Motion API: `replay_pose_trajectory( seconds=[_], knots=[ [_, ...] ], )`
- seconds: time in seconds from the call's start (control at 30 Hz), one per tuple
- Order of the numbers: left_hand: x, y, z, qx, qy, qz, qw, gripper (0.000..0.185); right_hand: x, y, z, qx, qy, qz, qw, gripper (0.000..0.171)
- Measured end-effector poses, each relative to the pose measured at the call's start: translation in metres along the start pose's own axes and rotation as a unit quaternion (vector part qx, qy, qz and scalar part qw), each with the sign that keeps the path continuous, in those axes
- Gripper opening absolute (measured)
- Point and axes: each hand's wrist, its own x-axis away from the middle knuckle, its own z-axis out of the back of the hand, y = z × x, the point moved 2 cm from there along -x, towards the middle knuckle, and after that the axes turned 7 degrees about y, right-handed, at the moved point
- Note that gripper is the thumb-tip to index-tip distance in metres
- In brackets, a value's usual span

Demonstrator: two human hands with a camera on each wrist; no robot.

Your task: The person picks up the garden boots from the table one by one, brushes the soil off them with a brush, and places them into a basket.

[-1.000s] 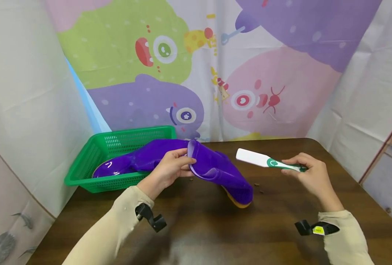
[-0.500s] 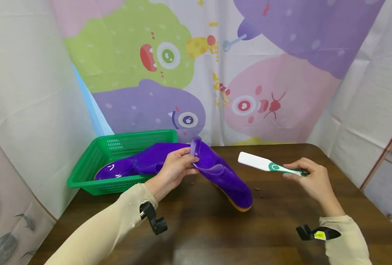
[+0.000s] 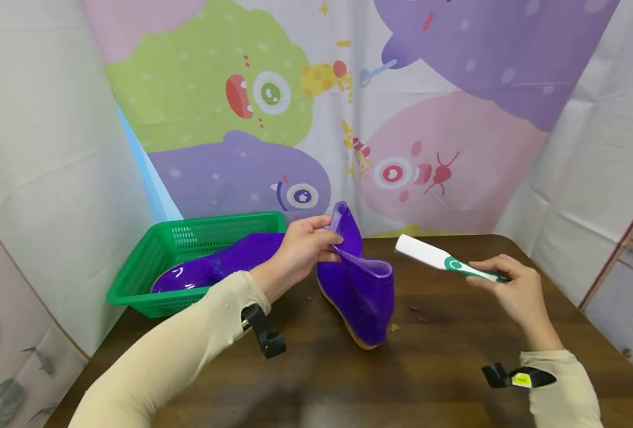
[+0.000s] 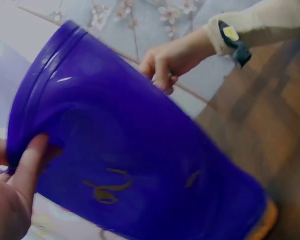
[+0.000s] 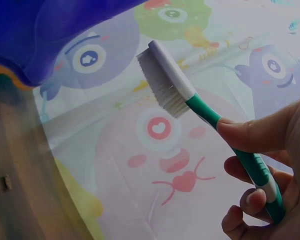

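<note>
Head view: your left hand [image 3: 302,246] pinches the top rim of a purple rubber boot [image 3: 360,285] at frame centre, thumb inside, fingers outside; its sole edge rests on the brown table [image 3: 455,380], long axis running down and right. Your right hand [image 3: 514,288], right of the boot and apart from it, curls round a green-handled brush [image 3: 444,261], white head pointing left toward the boot. A gold mark on the boot is unreadable.
</note>
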Motion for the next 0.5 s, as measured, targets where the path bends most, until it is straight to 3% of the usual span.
replay_pose_trajectory(
  seconds=[0.3, 0.43, 0.5],
  knots=[
    [-0.016, 0.038, 0.005, -0.107, -0.025, -0.024, 0.9936, 0.042, -0.001, 0.001, 0.001, -0.005, 0.001, -0.004, 1.000, 0.028],
    [-0.022, 0.056, 0.008, -0.187, -0.050, -0.039, 0.9804, 0.037, -0.001, 0.000, 0.001, 0.000, -0.003, -0.007, 1.000, 0.027],
    [-0.024, 0.064, 0.008, -0.235, -0.077, -0.055, 0.9673, 0.036, 0.000, 0.000, 0.001, -0.001, -0.002, -0.011, 1.000, 0.027]
  ],
)
